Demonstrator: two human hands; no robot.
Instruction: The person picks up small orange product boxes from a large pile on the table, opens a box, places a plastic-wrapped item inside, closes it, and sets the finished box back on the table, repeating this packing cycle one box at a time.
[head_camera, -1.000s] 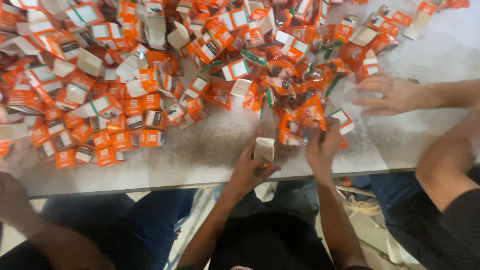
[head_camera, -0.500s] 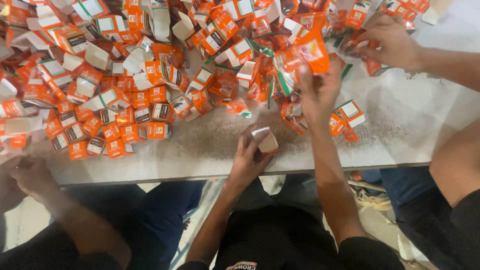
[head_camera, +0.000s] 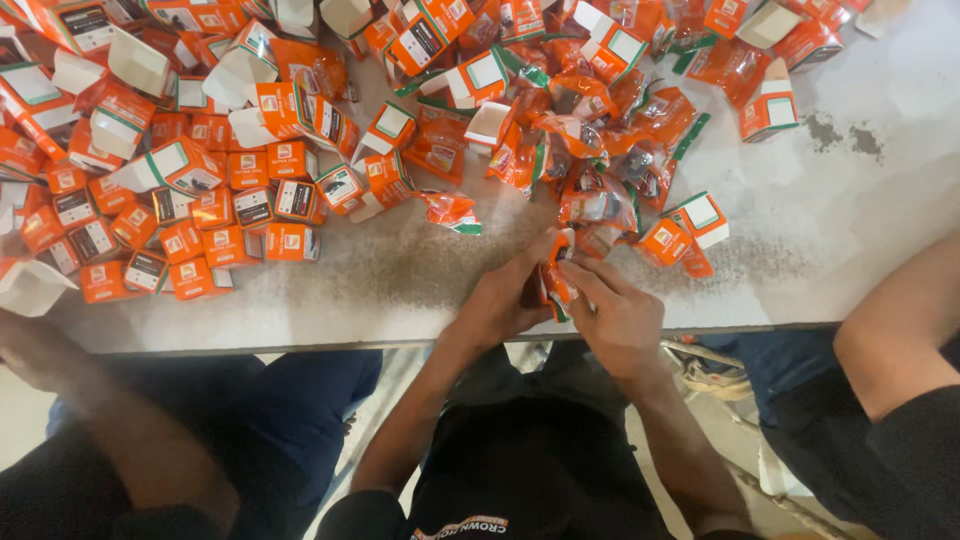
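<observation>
Both my hands have come back together at the near edge of the worktop (head_camera: 860, 230). Half a second ago my right hand (head_camera: 622, 318) was up in the pile, fingers on an orange pouch, while my left hand (head_camera: 503, 300) waited alone with a small white-sided box. Now that pouch, or 1 just like it, sits between my 2 hands: the orange pouch (head_camera: 553, 280) is pinched upright, my left fingers closed around its left side and my right fingers folded over its right side and top. The box I cannot make out any more; it may be hidden under my left palm, I cannot tell.

So the picking is over and the handling has begun, I judge: the pouch is off the heap and in my grip, just above the bare grey strip of worktop.

Behind it the loose pile of pouches (head_camera: 600, 130) spreads toward the far edge. Neat rows of closed orange boxes (head_camera: 200, 235) sit toward the left edge. A co-worker's forearm (head_camera: 900, 320) rests at the right edge.
</observation>
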